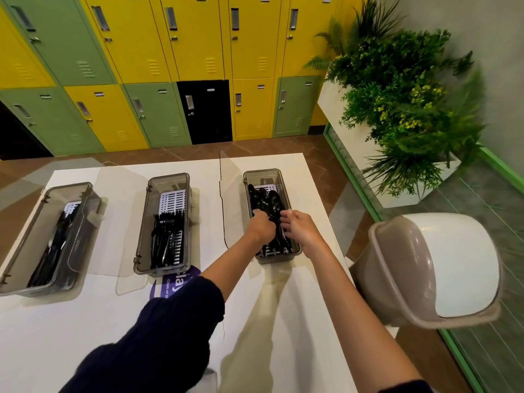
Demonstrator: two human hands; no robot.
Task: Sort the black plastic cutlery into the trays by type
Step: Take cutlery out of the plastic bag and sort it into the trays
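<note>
- Reaching into the right tray (pixel 286 194), my left hand (pixel 262 226) and right hand (pixel 297 226) sit side by side over the pile of black spoons (pixel 265 201) that fills it.
- My left hand is curled down among the spoon handles; my right hand's fingers are bent into the same pile. I cannot tell whether either has actually closed on a spoon.
- The spoon bowls lie toward the far end of that tray, just beyond my fingertips.
- The middle tray (pixel 141 236) holds black forks (pixel 164 236) on a white slotted insert, well left of my hands.
- The left tray (pixel 21 242) holds more black cutlery (pixel 54 251); I cannot make out its type. Its clear lid leans half over it.
- All three trays stand apart on a white table (pixel 71 336), with a purple sticker (pixel 175 282) near the middle tray.
- Yellow, green and black lockers (pixel 170 66) line the far wall; plants (pixel 402 109) and a bin (pixel 433 268) stand to the right.
</note>
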